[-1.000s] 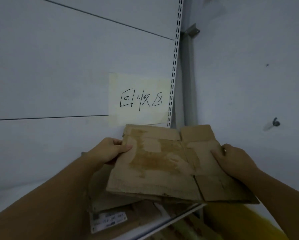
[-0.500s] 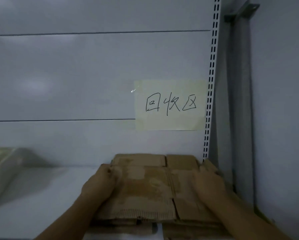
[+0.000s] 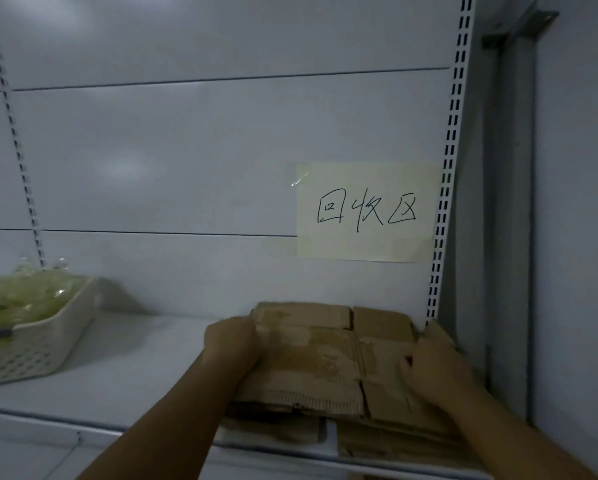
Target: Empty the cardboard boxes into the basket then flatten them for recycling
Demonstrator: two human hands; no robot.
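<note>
single head-worn view, facing forward and slightly down; close to the shelf [image 3: 124, 368]; level with the back panel [image 3: 186, 161]

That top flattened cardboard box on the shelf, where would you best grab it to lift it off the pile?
Probably by its two short side edges, one hand from each side, much as the left hand and right hand sit now. The flattened cardboard box lies flat on a cardboard stack on the shelf, so only its thin edges offer purchase.

Two hands [image 3: 233, 344] [image 3: 436, 372], one basket [image 3: 48, 341], one paper note [image 3: 366, 213], one stack of flattened cardboard [image 3: 311, 362].
</note>
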